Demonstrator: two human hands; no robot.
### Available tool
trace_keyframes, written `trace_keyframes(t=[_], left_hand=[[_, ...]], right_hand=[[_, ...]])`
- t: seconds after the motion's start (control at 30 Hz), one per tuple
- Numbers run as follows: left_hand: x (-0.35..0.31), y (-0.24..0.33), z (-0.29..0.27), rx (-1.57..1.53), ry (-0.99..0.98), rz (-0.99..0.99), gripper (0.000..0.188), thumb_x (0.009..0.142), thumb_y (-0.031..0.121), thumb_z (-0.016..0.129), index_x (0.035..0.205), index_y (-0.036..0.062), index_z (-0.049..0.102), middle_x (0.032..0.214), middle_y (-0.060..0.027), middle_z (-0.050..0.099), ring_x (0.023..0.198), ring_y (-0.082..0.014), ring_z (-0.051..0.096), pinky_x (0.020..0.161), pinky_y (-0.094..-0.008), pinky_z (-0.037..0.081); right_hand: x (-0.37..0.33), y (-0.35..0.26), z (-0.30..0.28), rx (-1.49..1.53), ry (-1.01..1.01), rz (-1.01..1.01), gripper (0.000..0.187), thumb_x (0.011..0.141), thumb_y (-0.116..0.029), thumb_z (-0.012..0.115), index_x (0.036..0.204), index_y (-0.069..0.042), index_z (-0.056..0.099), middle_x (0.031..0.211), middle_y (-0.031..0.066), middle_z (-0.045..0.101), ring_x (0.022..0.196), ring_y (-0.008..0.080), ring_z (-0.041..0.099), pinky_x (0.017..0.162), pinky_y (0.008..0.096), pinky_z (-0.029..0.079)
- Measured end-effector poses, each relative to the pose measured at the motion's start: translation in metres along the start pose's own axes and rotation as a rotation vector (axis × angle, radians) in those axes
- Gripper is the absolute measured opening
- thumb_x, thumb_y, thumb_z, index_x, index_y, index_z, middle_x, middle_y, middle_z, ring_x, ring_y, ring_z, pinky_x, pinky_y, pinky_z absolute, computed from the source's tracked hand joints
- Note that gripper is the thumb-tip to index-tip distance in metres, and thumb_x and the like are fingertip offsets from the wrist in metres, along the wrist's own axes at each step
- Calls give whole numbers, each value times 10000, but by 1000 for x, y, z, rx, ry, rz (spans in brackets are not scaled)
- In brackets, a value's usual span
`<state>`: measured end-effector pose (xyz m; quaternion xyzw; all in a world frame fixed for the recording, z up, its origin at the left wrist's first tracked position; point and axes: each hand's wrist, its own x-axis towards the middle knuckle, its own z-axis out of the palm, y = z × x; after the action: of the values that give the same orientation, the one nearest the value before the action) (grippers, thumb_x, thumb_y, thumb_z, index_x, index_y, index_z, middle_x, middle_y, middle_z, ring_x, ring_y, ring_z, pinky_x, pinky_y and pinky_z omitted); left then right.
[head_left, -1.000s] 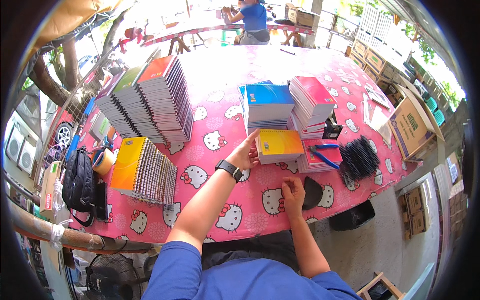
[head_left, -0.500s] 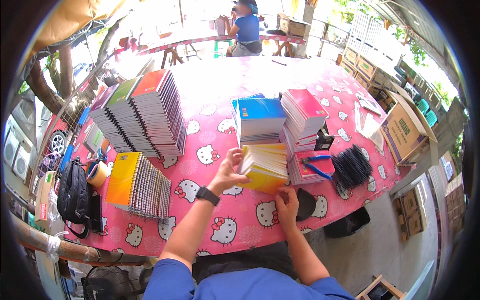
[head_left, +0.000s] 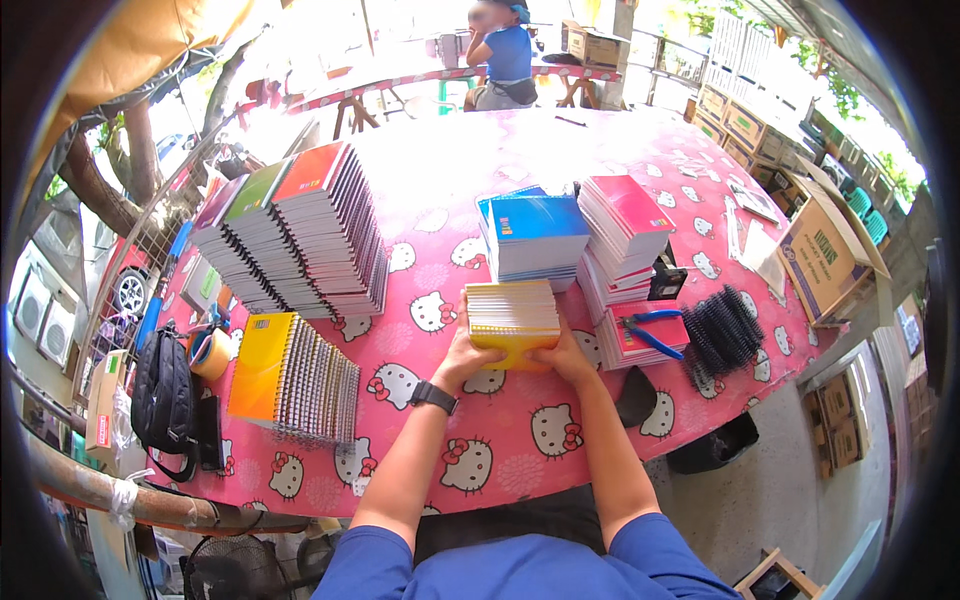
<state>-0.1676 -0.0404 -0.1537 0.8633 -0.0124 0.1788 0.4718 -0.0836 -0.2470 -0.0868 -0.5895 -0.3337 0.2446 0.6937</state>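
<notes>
Both hands grip a small block of yellow-covered notebooks (head_left: pixel 513 312) above the middle of the table, its white page edges facing up. My left hand (head_left: pixel 468 352) wraps its left side, thumb across the yellow front. On the opposite side my right hand (head_left: pixel 563 355) mirrors that hold. Just beyond the block stand blue notebooks (head_left: pixel 540 225), with pink notebooks (head_left: pixel 628 205) beside them. Blue-handled pliers (head_left: pixel 652 335) lie on a lower pink stack at the right, next to a heap of black spiral coils (head_left: pixel 724 335).
Tall spiral-bound stacks (head_left: pixel 320 220) and a yellow spiral-bound stack (head_left: pixel 290 370) occupy the left. A black bag (head_left: pixel 165 395) and tape roll (head_left: pixel 209 353) sit at the left edge. An open carton (head_left: pixel 825 250) is at the right. Across the table, another person (head_left: pixel 508 55) sits.
My right hand has moved up from the block's lower corner to its right side. The block has turned more upright and square, now held between both hands. The view has shifted slightly.
</notes>
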Motion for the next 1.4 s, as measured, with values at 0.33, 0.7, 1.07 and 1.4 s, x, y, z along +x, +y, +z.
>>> trace_keyframes(t=[0.33, 0.7, 1.07, 1.4], left_hand=[[1, 67, 22, -350, 284, -138, 1252, 585, 123, 739, 1379, 48, -226, 1412, -215, 10, 1291, -267, 30, 1057, -353, 133], [-2, 147, 5, 550, 246, -39, 1034, 678, 386, 704, 1443, 107, 67, 1493, -166, 51, 1383, -341, -38, 1072, -564, -11], [11, 77, -6, -490, 611, -262, 897, 860, 631, 379, 1419, -9, 91, 1480, -228, -27, 1383, -295, -54, 1109, -400, 35], [33, 74, 45, -372, 740, -281, 910, 867, 669, 241, 1419, -10, -11, 1489, -211, -29, 1380, -319, -71, 1104, -413, -27]], right_hand=[[-6, -4, -29, 6, -67, 142, 840, 636, -27, 754, 1358, -57, 327, 1254, 48, 485, 1191, 164, 423, 1012, 312, 327], [-8, -8, -27, 172, 58, -72, 947, 615, -115, 790, 1391, -3, 260, 1297, 85, 458, 1193, 182, 435, 1002, 312, 341], [-3, -10, -24, 167, 13, 83, 887, 595, -108, 771, 1357, -24, 326, 1241, 64, 491, 1155, 181, 459, 992, 311, 343], [5, 11, -56, 371, -131, 300, 811, 606, -47, 725, 1336, -41, 371, 1250, 75, 496, 1164, 185, 459, 991, 298, 345]])
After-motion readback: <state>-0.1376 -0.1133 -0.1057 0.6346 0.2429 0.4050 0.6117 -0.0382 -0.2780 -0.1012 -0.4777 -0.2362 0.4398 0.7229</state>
